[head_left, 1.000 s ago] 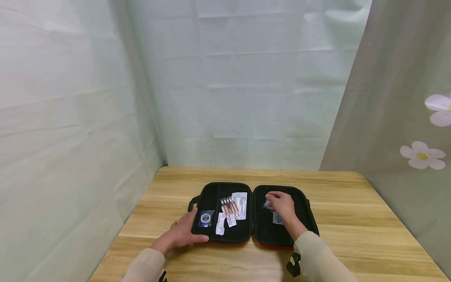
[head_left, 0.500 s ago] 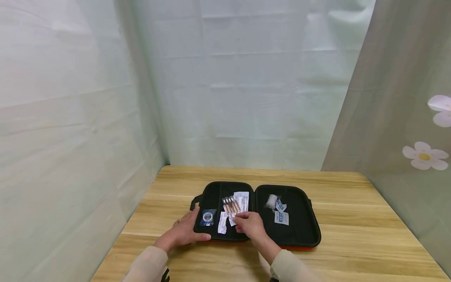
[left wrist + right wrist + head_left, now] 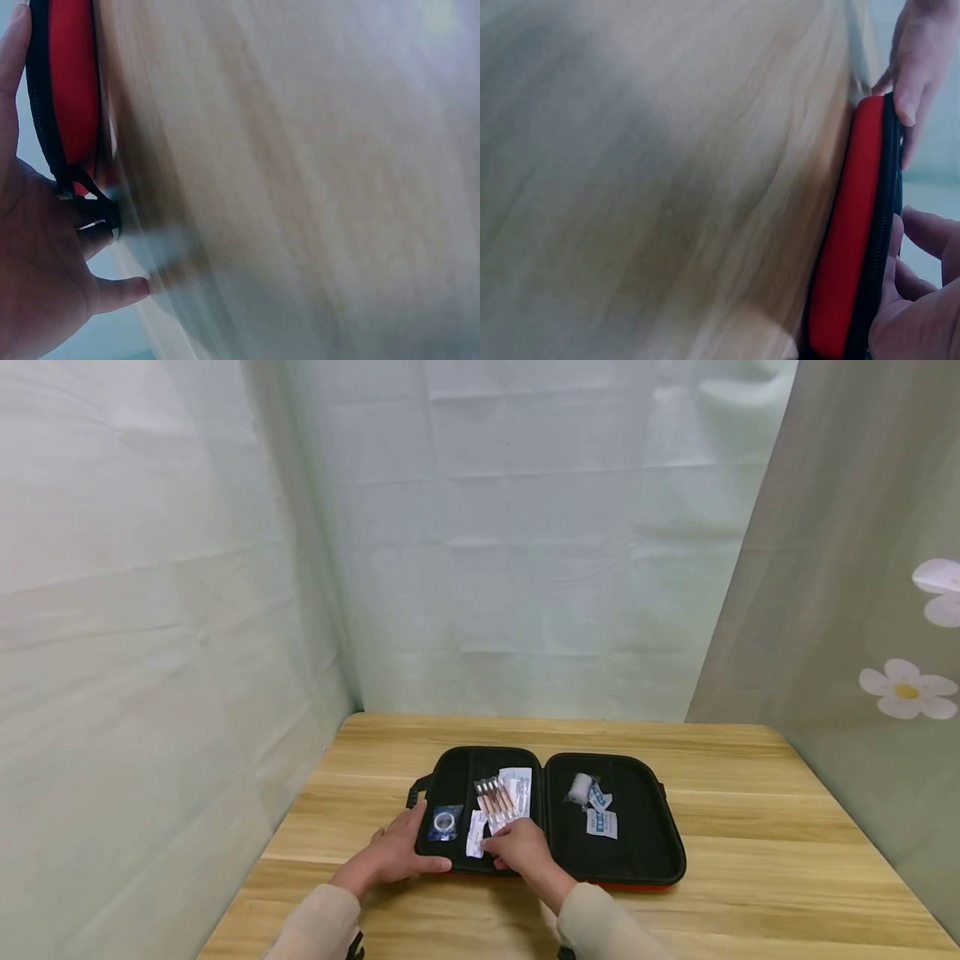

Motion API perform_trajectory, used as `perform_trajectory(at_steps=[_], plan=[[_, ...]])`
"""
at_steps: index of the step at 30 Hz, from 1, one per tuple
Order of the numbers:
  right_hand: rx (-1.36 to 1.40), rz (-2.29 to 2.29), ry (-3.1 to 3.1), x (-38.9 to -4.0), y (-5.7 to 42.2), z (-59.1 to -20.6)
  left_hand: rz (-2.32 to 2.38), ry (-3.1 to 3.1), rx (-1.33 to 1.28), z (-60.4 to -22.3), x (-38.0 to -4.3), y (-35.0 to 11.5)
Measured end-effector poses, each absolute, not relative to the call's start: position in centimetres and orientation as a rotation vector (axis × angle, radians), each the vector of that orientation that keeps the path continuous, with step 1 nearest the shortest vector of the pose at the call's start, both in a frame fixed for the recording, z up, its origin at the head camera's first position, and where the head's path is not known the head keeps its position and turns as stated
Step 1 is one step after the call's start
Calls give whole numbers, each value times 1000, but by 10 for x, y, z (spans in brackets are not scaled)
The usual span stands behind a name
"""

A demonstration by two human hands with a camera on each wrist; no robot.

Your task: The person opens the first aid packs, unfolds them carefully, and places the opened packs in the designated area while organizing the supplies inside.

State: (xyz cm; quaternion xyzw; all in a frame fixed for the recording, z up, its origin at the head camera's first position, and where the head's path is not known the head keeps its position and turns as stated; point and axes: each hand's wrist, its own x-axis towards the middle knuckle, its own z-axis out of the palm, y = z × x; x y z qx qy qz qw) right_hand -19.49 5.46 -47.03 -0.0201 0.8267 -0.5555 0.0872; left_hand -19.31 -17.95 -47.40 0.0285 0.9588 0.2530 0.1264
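Note:
A black-lined case [image 3: 637, 852] with a red shell lies unfolded on the table. My left hand [image 3: 393, 852] rests at its left front corner with the thumb spread along the front edge; in the left wrist view the left hand [image 3: 45, 262] lies beside the red shell. My right hand [image 3: 525, 847] reaches into the left half, fingertips down at a narrow white packet [image 3: 476, 833]; whether they pinch it is hidden. Above lie a pack of cotton swabs [image 3: 493, 797] and a larger white packet [image 3: 521, 785]. A bagged tape roll [image 3: 445, 822] sits near my left hand.
In the case's right half lie a white bandage roll [image 3: 580, 788] in clear wrap and two small blue-and-white packets [image 3: 602, 823]. A black carry handle [image 3: 417, 789] sticks out at left. Pale curtains [image 3: 525, 568] surround the wooden table [image 3: 765, 827].
My right hand has left the bandage roll in the right half, which now lies uncovered, and moved left to the small white packets. My left hand stays at the case's corner.

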Motion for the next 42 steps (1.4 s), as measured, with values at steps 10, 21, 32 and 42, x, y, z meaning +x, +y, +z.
perform_trajectory(at_steps=[10, 21, 32, 42], plan=[[-137, -1411, 2605, -199, 46, -471, 739, 2804, 113, -473, -192, -179], [-176, -1535, 2477, -201, 47, -468, 727, 2798, 92, -468, -193, -178], [-134, -1853, 2158, -204, 59, -470, 730, 2785, 77, -471, -194, -179], [-126, -1904, 2212, -211, 91, -462, 758, 2782, 77, -474, -194, -180]])
